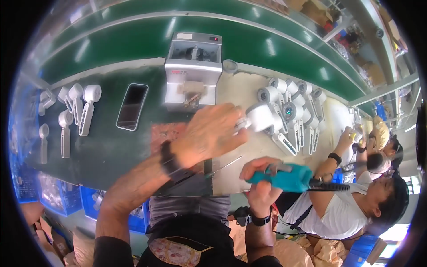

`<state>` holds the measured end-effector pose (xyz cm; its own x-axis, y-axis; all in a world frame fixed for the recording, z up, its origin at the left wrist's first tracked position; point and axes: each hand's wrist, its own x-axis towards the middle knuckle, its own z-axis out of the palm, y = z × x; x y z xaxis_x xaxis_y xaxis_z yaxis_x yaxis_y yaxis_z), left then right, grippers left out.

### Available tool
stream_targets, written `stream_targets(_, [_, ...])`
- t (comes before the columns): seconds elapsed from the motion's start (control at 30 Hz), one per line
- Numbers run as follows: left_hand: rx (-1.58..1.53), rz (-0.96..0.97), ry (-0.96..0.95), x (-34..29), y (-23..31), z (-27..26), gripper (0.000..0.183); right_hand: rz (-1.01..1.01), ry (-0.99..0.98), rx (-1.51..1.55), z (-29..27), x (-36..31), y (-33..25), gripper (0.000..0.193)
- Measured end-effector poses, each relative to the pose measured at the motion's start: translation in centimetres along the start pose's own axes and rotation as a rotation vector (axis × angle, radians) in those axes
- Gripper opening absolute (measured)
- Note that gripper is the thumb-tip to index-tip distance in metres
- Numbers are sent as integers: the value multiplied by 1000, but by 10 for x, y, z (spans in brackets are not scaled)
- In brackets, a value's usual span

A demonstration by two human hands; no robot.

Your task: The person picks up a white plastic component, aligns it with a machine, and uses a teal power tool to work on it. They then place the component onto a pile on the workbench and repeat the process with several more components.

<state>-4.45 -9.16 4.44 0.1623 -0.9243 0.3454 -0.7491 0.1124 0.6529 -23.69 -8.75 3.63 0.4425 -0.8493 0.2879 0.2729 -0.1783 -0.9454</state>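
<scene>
My left hand (pixel 209 133) reaches over the bench, its fingers closed around the narrow part of a white handheld fan (pixel 260 116). The fan's round head sticks out to the right, beside a cluster of similar white fans (pixel 296 109). Closer to me, my right hand (pixel 261 191) grips a teal electric screwdriver (pixel 289 178), its black cord end toward the right. The screwdriver's tip points left and cannot be made out clearly. A grey screw feeder (pixel 194 71) stands beyond my left hand.
A phone (pixel 132 107) lies left of the feeder, with several white fans (pixel 87 107) farther left. A thin hand tool (pixel 227 164) rests near the bench's front edge. Blue bins (pixel 60 196) stand below at left. A co-worker (pixel 342 204) works close on the right.
</scene>
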Motion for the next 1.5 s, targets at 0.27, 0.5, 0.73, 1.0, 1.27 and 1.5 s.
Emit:
stream_targets(0.27, [127, 197, -126, -54, -33, -44, 23, 14, -51, -151, 16, 27, 25, 63])
stream_targets(0.5, [32, 198, 55, -71, -53, -36, 25, 34, 30, -124, 32, 27, 14, 71])
stream_targets(0.73, [-46, 153, -71, -61, -74, -46, 29, -77, -13, 21, 76, 65, -6, 75])
stream_targets(1.0, [71, 149, -37, -74, -75, -53, 40, -193, -101, -5, 129, 141, 23, 55])
stream_targets(1.27, [31, 156, -16, -77, -79, -47, 43, -240, -221, -76, 135, 156, 52, 40])
stream_targets(1.5, [50, 175, 29, -81, -84, -46, 37, -81, -221, -138, 135, 124, 37, 46])
